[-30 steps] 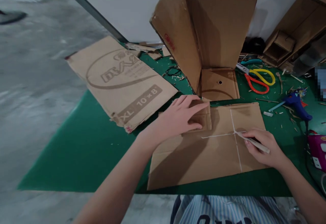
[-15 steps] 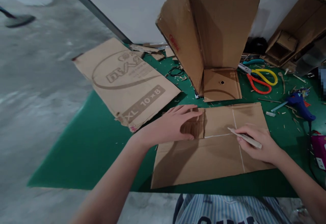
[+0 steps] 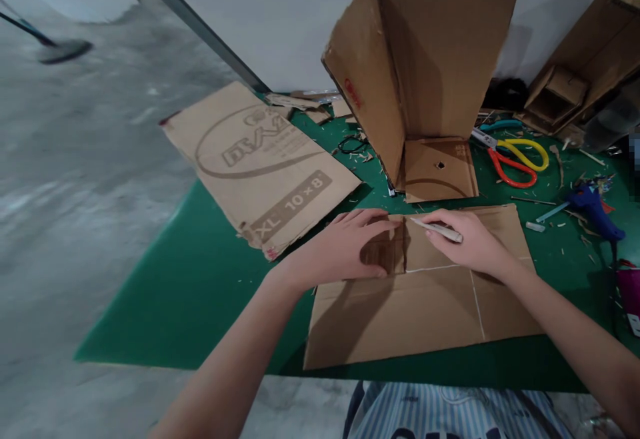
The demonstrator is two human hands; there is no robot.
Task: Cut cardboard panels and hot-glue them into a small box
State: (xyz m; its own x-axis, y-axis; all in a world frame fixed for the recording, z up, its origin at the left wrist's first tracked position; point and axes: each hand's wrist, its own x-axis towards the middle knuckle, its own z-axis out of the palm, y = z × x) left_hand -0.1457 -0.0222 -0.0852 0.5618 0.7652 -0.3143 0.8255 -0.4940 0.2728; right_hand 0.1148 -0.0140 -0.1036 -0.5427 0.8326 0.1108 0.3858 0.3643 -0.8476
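Observation:
A flat brown cardboard sheet (image 3: pixel 400 319) with white lines drawn on it lies near the table's front edge. My left hand (image 3: pixel 353 242) is spread over a small cardboard piece (image 3: pixel 399 246) on the sheet's upper left part, thumb and fingers pressing it down. Pinched in my right hand (image 3: pixel 457 236) is a whitish pen-like tool (image 3: pixel 445 231). Its tip points left, close to the small piece's upper right edge. The sheet's upper middle is partly hidden under my right hand.
An upright cardboard structure (image 3: pixel 440 52) stands behind the sheet. Printed cardboard (image 3: pixel 260 159) lies at the left on the green table (image 3: pixel 150 292). Scissors (image 3: pixel 517 159), a blue glue gun (image 3: pixel 593 209) and scraps are at the right. A cardboard construction (image 3: pixel 560 92) stands farther back.
My right hand has moved left and away from me with the pen-like tool, from the crossing of the white lines to beside the small piece. My left hand stays on that piece. The view has shifted slightly.

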